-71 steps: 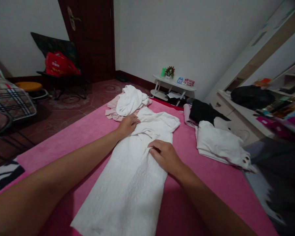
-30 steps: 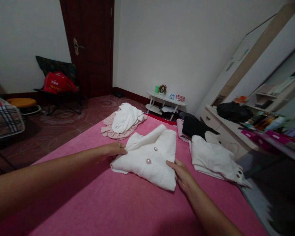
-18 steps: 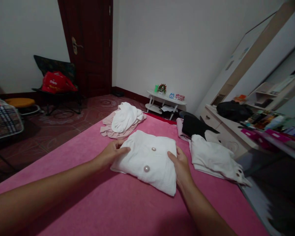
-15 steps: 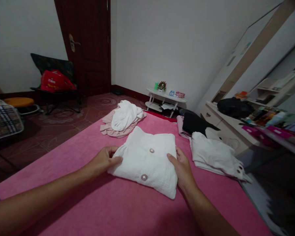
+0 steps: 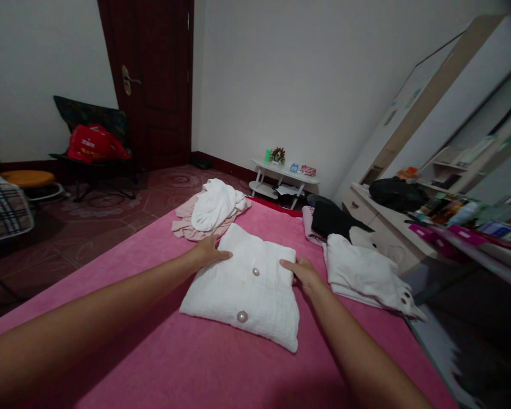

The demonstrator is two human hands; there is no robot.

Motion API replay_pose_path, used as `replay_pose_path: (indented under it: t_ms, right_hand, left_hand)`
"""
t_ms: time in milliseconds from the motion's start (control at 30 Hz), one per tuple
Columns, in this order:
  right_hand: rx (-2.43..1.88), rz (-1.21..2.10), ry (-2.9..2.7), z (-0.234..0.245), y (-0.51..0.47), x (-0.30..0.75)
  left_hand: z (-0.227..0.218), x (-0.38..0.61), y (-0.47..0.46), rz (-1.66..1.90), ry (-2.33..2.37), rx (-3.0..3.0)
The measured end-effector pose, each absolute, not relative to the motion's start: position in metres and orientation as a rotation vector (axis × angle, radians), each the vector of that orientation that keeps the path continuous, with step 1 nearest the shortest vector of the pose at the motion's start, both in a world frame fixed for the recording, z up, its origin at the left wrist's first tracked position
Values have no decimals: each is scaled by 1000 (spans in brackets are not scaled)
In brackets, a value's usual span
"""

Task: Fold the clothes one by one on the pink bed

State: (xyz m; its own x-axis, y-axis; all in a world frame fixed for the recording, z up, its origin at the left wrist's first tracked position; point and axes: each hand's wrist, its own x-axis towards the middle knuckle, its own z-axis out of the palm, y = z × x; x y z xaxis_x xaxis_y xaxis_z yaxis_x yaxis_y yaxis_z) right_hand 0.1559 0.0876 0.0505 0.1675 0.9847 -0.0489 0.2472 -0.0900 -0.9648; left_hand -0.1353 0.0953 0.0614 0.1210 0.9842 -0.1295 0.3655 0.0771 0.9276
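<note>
A folded white shirt (image 5: 238, 289) with two pearl-like buttons showing lies on the pink bed cover (image 5: 153, 363), in front of me. My left hand (image 5: 208, 253) grips its left edge near the far corner, thumb on top and fingers beneath. On the opposite edge, my right hand (image 5: 303, 274) pinches the cloth the same way, its fingertips hidden under the fabric. Just beyond the shirt is a loose heap of white cloth (image 5: 217, 207) on top of pale pink cloth (image 5: 183, 224).
To the right lie a folded white garment (image 5: 361, 270) and a black garment (image 5: 332, 218). A dresser (image 5: 366, 207) crowded with bottles stands past the bed's right side. A small white table (image 5: 281, 172) is by the wall; a chair holds a red bag (image 5: 96, 142).
Both hands have slid along the shirt's sides toward its far edge. The near part of the shirt now lies flatter on the bed. The view has shifted slightly.
</note>
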Motion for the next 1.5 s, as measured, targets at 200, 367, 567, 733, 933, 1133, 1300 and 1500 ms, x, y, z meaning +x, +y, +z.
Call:
replay_pose_path:
  t_ms: [200,367,567,733,933,1133,1300,1500]
  right_hand:
    - [-1140,668,-1291,136,74,145]
    - [-976,155,-1466,184,54,161]
    - [-1264,452,-1825,86,25,203]
    - [-1370,865,-1931,65,18,224]
    - [-1471,442,-1707,86,48,202]
    - [-1168,107,-2168,76,12,145]
    - [-1088,302,-2498,59,-34,131]
    - [-1337,373,-2061,78,-13,157]
  left_hand:
    - [130,-109,107,1168,1027,1549]
    - [171,-102,108,1605,784,1837]
    - [86,-118,75,1085,916,2280]
    - [46,-139,58,704,837,2458]
    - [74,-128,46,959,964,2445]
    - [65,-108,-7,651,704,2720]
    - [62,-120,-34,575,636,2531]
    - [75,-133,-5,865,1157,2263]
